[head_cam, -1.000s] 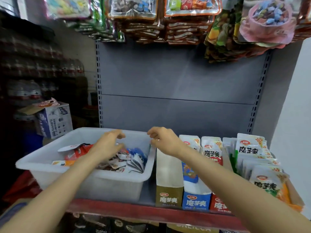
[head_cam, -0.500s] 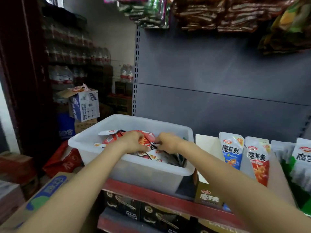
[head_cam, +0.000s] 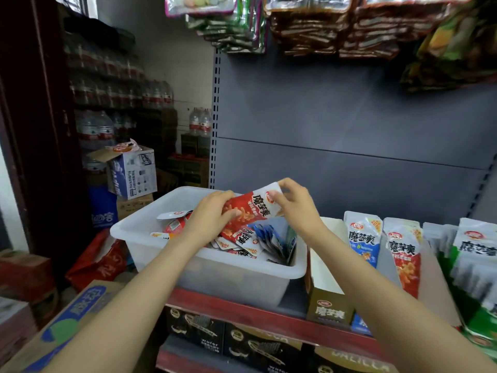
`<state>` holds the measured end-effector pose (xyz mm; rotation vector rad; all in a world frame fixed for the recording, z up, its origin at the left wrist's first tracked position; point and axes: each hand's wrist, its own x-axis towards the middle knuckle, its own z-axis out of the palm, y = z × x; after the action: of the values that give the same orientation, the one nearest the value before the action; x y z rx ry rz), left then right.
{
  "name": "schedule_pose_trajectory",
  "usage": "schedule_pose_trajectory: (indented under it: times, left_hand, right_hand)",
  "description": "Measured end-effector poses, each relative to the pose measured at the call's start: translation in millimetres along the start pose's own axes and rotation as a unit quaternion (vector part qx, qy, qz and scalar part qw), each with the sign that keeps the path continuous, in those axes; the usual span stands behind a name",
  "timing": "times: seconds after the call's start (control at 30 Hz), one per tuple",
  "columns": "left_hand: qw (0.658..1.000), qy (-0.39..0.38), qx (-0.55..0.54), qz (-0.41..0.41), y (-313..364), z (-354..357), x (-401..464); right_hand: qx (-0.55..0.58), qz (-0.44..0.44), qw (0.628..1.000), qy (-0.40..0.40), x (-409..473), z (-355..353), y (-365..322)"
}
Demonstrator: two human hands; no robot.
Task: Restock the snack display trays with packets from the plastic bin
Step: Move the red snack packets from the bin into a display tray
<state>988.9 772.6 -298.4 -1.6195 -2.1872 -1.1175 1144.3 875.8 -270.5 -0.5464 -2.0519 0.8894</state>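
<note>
Back panel: grey shelf wall filling the centre and right of the frame, with hanging snack bags along the top edge.
Shelf: red-edged ledge across the lower centre, carrying the bin and the trays.
Plastic bin: white, translucent, centre-left on the shelf; loose packets, red, blue and white, lie heaped inside its right half.
Display trays: lower right, just beside the bin's right wall; the nearest is a brown-fronted box with a white inner wall, then upright rows with a blue packet and a red one in front, and green-fronted packs at the far right edge.
Cardboard box: blue and white, flaps open, left of centre on the floor stacks behind the bin.
Left arm: bare forearm rising from the lower left corner to the bin.
Left hand: over the bin's centre, back of the hand up, fingers curled round the lower end of the red packet.
Right arm: forearm coming from the lower right, crossing over the brown tray.
Right hand: above the bin's far right corner, thumb and fingertips pinching the packet's white top edge.
Red packet: 1 packet, tilted, held between both hands above the heap, white top end up and to the right.
</note>
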Motion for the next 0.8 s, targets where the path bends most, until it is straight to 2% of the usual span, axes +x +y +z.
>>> schedule_pose_trajectory:
  times: [0.07,0.13,0.37,0.47,0.63,0.8]
  left_hand:
    - [0.998,0.017,-0.068,0.002,15,-2,-5]
    - [0.995,0.023,-0.098,0.006,31,3,-9]
    - [0.983,0.012,-0.18,0.029,94,25,0]
    - [0.978,-0.023,-0.199,0.06,127,41,4]
    - [0.973,-0.109,-0.172,0.112,173,80,17]
    - [0.979,-0.141,-0.053,0.134,190,115,28]
  right_hand:
    - [0.098,0.032,0.994,0.023,-4,-13,-4]
    - [0.14,0.048,0.988,0.033,-8,-29,-5]
    - [0.122,0.026,0.989,0.074,-23,-98,-6]
    - [0.075,0.025,0.991,0.105,-30,-133,-3]
    - [-0.071,0.007,0.986,0.149,-39,-193,8]
    - [-0.294,-0.011,0.942,0.162,-43,-248,16]
